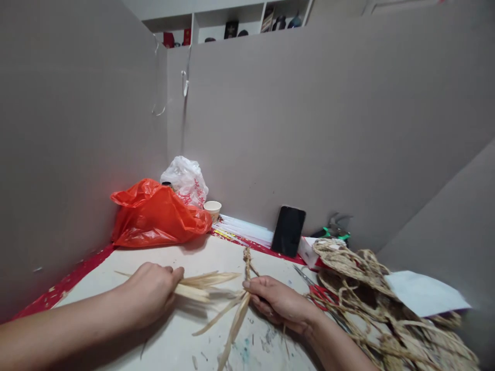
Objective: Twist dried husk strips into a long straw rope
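Trailing toward the near edge of the pale counter [228, 252], loose strips [236, 327] of dry, straw-coloured material fan out below the right hand [276, 304]. That hand's grip is pinched, thumb against fingers, on the lower end of a short plaited cord [247, 257], which lies in the middle of the counter and points away from the person. The left hand [152, 291], apart from it, has its grip closed around a bundle of dry strips [195, 291], whose ends reach toward the cord without clearly touching it. As far as can be judged, only a short length is worked into a twist or plait; the strips below the pinch are unworked, and the left hand's bundle does not look joined in, so most of the material seems left to do. To the right lie red-handled scissors [323, 294], beside a heap of coiled fibre rope [358, 273]. Farther back, a dark phone [288, 231] leans near the grey partition [309, 129], with an orange plastic bag [154, 219] to the left.
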The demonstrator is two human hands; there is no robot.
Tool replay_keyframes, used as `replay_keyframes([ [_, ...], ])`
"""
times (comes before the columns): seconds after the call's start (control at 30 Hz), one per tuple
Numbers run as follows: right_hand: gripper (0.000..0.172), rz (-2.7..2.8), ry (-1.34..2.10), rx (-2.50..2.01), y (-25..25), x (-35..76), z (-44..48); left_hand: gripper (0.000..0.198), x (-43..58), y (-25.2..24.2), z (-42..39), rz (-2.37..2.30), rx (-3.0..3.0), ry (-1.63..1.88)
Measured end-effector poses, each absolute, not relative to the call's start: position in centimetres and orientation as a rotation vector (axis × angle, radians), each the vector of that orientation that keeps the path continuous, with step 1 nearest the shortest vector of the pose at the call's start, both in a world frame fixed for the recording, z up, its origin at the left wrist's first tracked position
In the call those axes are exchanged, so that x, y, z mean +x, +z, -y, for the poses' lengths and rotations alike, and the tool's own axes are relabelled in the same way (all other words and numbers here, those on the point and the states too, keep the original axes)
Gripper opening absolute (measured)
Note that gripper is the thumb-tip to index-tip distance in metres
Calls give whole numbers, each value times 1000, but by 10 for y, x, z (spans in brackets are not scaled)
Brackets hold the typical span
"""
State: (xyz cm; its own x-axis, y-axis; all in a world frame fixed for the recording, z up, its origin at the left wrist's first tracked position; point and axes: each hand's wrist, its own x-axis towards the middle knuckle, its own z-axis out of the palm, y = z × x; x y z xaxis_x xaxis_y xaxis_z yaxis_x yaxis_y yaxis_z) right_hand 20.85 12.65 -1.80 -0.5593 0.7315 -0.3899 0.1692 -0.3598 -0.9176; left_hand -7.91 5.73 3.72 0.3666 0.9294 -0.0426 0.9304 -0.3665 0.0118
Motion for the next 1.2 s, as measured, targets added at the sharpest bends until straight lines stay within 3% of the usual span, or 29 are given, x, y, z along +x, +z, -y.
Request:
replay_keyframes([
  [0.07,41,1487,1969,-1187,-18,209,-127,27,-89,42,-57,-1751,2553,-23],
  [0.23,41,1494,1981,-1210,-19,208,-126,51,-97,65,-43,-1519,2542,215],
  [0.5,41,1497,2002,-1186,-16,207,-125,18,-58,56,-66,-1518,2493,194],
  [0.87,42,1476,1999,-1158,-13,206,-124,15,-75,14,-103,-1470,2468,241],
  [1.07,39,1465,2019,-1110,-12,207,-124,23,-69,8,-104,-1481,2913,385],
  [1.2,37,1438,2031,-1139,-12,209,-126,18,-72,7,-101,-1365,3084,617],
])
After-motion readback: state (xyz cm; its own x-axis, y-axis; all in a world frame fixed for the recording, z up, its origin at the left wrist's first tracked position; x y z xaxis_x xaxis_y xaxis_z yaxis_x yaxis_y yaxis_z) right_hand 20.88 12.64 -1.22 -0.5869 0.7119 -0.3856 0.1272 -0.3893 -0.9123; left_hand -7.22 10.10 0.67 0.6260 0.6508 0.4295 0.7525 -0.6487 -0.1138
